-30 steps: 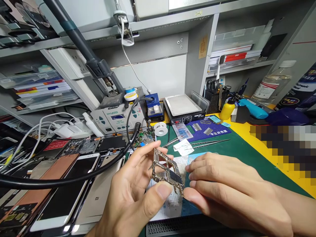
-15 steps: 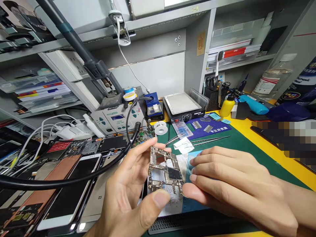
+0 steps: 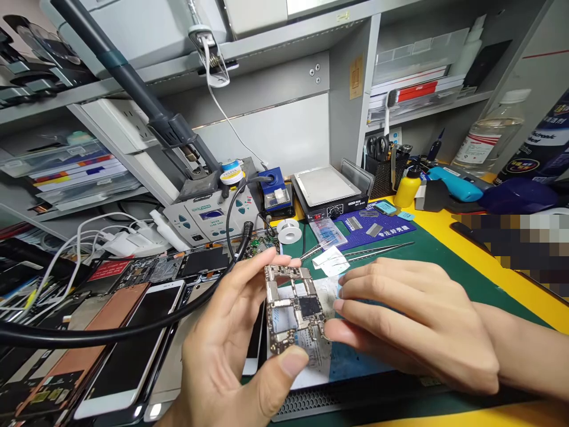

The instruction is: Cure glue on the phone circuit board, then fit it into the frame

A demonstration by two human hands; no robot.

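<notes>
A bare phone circuit board [image 3: 306, 306], with cut-out openings and a dark square chip, is held tilted above the mat. My left hand [image 3: 231, 338] is closed on its left side, fingers behind the top edge and thumb at the bottom edge. My right hand [image 3: 409, 320] is beside the board's right side, palm down with fingers stretched out. Its thumb tip meets the lower right corner, while the other fingertips look apart from the board. Beneath lies a blue and white sheet [image 3: 351, 362]. Tweezers [image 3: 382, 251] and a white paper scrap [image 3: 331, 261] lie behind.
Several phones, including a white-framed one [image 3: 133, 344], lie at the left under a black hose [image 3: 133, 337]. A solder spool [image 3: 288, 232], a hot plate [image 3: 329, 188] and a grey soldering station [image 3: 213, 216] stand behind. At the right are a yellow bottle [image 3: 407, 187] and a clear bottle [image 3: 489, 133].
The board has shifted slightly left and turned its face more toward me. Both hands have moved a little left with it, and the whole view has shifted slightly.
</notes>
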